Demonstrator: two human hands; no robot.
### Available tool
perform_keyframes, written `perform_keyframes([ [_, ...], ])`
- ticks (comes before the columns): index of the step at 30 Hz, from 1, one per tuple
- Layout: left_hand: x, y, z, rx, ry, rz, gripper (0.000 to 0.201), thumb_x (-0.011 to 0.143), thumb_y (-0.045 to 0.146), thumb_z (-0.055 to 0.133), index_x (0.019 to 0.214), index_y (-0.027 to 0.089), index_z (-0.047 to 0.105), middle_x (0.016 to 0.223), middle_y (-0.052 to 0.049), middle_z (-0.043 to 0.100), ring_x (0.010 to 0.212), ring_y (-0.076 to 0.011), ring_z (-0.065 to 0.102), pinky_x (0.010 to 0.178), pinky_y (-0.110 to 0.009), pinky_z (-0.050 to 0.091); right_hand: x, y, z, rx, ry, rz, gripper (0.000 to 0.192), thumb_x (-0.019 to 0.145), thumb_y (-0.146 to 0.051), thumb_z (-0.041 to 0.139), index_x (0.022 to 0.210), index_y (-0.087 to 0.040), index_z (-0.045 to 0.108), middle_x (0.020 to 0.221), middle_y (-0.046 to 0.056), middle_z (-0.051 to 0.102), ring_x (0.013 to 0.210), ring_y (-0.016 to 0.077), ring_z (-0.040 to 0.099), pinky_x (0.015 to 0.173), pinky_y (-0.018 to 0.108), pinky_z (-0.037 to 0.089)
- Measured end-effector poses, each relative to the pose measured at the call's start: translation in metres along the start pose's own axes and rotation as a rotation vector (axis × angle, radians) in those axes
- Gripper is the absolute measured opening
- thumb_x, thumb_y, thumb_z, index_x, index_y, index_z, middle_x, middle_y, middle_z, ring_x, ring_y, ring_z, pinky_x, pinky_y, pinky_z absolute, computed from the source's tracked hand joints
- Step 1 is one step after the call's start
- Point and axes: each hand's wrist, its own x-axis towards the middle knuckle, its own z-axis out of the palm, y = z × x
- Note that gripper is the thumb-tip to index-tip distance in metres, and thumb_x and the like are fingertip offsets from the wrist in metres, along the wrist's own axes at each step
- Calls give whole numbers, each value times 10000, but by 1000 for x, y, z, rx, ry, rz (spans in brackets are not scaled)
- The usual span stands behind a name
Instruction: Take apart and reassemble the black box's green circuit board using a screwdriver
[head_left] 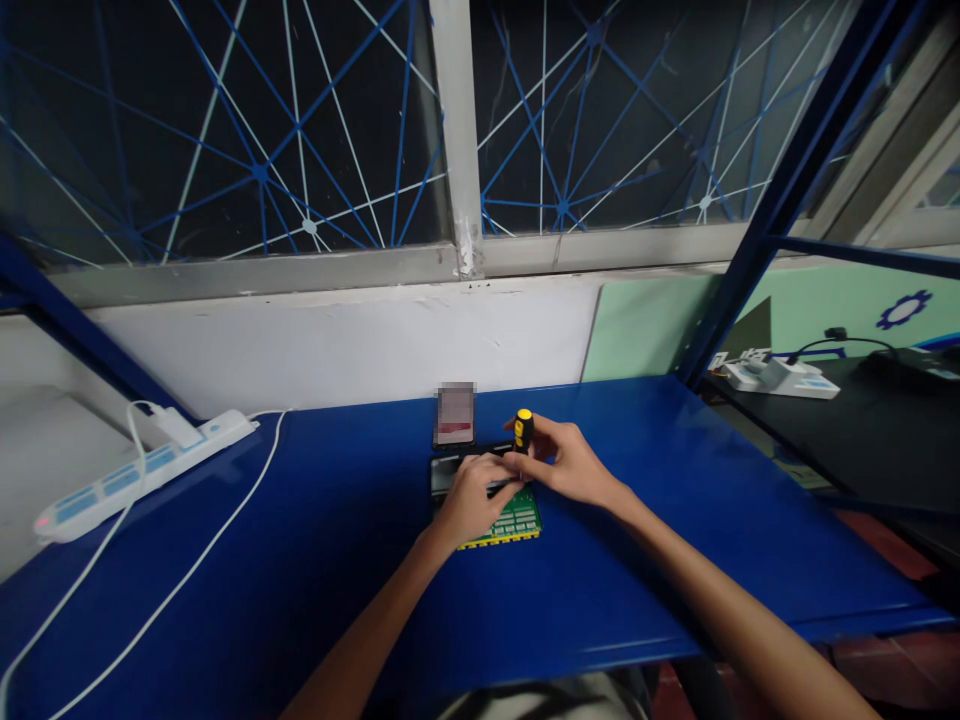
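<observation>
So the big thing here is the blue desk (675,520), running wide to both sides of the fingers, with a white wall and a dark window with blue and white criss-cross lines up behind them. Off to the far left of the fingers there's a white power strip (142,465) with its cable trailing over the desk toward the near edge. To the right, past a blue post, another dark bench (862,440) carries a second strip and some cables.

Right under the fingers sits a green circuit board (517,518) with a gold edge, lying flat against a black tray or case (450,470) just beyond it. A small upright card (454,415) stands behind that, its face blurred.

The left hand (472,500) is pressed down on the board, fingers curled over it, holding it steady; I can't tell if it's pinching anything small. The right hand (570,465) is closed around a screwdriver (523,432) with a yellow and black handle, upright, tip going down between both sets of fingers onto the board.

Where it could go sideways, I reckon: the tip slips off a tiny screw and gouges the board, or jabs the left fingers sitting so close. A loose screw could also roll away on that slick desk.
</observation>
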Motion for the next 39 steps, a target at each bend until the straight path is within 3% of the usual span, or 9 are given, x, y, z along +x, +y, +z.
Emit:
perform_keyframes([
  [7, 0, 1, -1, -16, 0, 11, 125, 865, 192, 635, 906, 232, 747, 934, -26, 748, 881, -200, 668, 806, -322, 474, 0, -2, 0, 35, 6, -25, 227, 844, -383, 616, 787, -192, 508, 617, -36, 536, 531, 96, 456, 501, 238, 375],
  [14, 1, 1, 1, -32, 29, -3, 92, 860, 242, 655, 857, 221, 744, 885, -34, 754, 861, -206, 675, 809, -327, 475, 0, 3, 1, -31, 37, -7, 281, 859, -411, 605, 989, -163, 613, 629, -19, 557, 533, 110, 470, 511, 252, 396],
  [18, 0, 1, -2, -33, -27, 10, 112, 872, 208, 627, 906, 229, 731, 926, -24, 744, 913, -202, 659, 835, -327, 461, 0, 5, 1, -22, 45, 7, 320, 871, -415, 595, 1066, -162, 614, 601, -14, 576, 532, 130, 516, 523, 267, 422],
  [23, 0, 2, -4, 3, -87, 7, 99, 801, 136, 677, 853, 214, 709, 900, -17, 720, 911, -205, 638, 826, -321, 451, 0, 6, -1, 31, 90, 30, 329, 871, -428, 602, 1065, -162, 607, 653, 10, 626, 556, 148, 575, 545, 282, 451],
  [28, 2, 0, -3, -13, -68, 13, 98, 800, 118, 670, 769, 205, 703, 816, -9, 709, 852, -190, 641, 801, -308, 464, 0, 6, -2, 65, 105, 44, 330, 865, -420, 613, 1061, -155, 611, 614, 8, 619, 542, 153, 581, 543, 288, 460],
  [35, 9, -4, -3, -50, 8, 14, 117, 828, 148, 646, 869, 197, 744, 872, -40, 736, 851, -190, 656, 800, -308, 502, 6, 1, -22, 199, 290, 33, 288, 817, -399, 662, 957, -152, 613, 624, 15, 634, 511, 151, 597, 534, 302, 487],
  [39, 21, 2, 0, -30, -39, 54, 116, 825, 158, 656, 867, 205, 753, 867, -37, 747, 846, -183, 662, 808, -297, 503, 9, 6, -40, 283, 456, 0, 281, 773, -371, 709, 910, -141, 623, 632, 13, 631, 478, 141, 596, 503, 297, 499],
])
